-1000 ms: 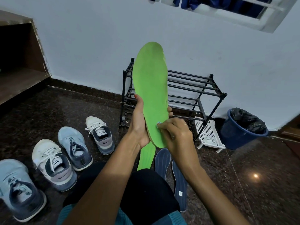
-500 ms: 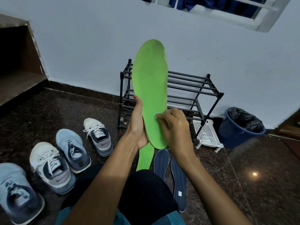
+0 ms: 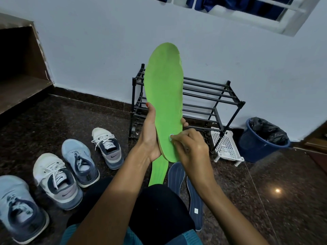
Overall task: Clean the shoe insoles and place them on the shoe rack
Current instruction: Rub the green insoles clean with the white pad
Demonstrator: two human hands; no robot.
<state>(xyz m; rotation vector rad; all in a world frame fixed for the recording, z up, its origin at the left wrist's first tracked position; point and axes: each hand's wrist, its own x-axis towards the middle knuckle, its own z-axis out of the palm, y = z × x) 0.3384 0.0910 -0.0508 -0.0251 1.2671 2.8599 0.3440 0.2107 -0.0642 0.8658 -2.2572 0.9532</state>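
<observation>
A green insole (image 3: 164, 96) stands upright in front of me, toe end up. My left hand (image 3: 150, 135) grips its heel part from the left, fingertips showing round the right edge. My right hand (image 3: 190, 147) has its fingers curled and pinches a small pale-blue thing (image 3: 171, 137) against the insole's lower face; what it is I cannot tell. A second green insole (image 3: 158, 174) lies on the floor below. Two dark blue insoles (image 3: 177, 175) lie beside it to the right. The black shoe rack (image 3: 212, 103) stands against the wall behind, its shelves bare.
Several sneakers (image 3: 58, 177) sit in a row on the dark stone floor at the left. A white perforated plastic stand (image 3: 226, 147) is at the rack's right foot. A blue bin (image 3: 261, 147) with a black liner stands further right. A wooden step is at far left.
My right hand slid up the insole's lower part and has come back down a little, rubbing the pale-blue thing on it. The left hand keeps its hold.
</observation>
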